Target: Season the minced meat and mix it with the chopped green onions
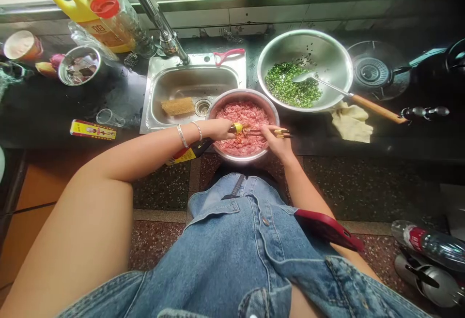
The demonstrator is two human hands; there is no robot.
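Note:
My left hand (222, 129) is closed round the neck of a dark sauce bottle (201, 147) with a yellow label and yellow top. The bottle is tilted, its mouth over a steel bowl (275, 114) of pink minced meat (241, 114). Dark reddish-brown sauce (240, 136) lies on the meat below the mouth. Chopsticks (281, 133) are gripped in my right hand (276, 140) at the bowl's right side, their tips reaching over the meat near the sauce. My left hand hides part of the bottle's neck.
Behind the bowl is a steel sink (154, 78) with a brown scrubber (178, 106) and a pink peeler (228, 56). A larger bowl (305, 39) holds chopped greens (286, 81) and a wooden-handled spatula (378, 107). A gas burner (374, 72), cloth (351, 122), oil jug (80, 8) and small pot (78, 78) stand around.

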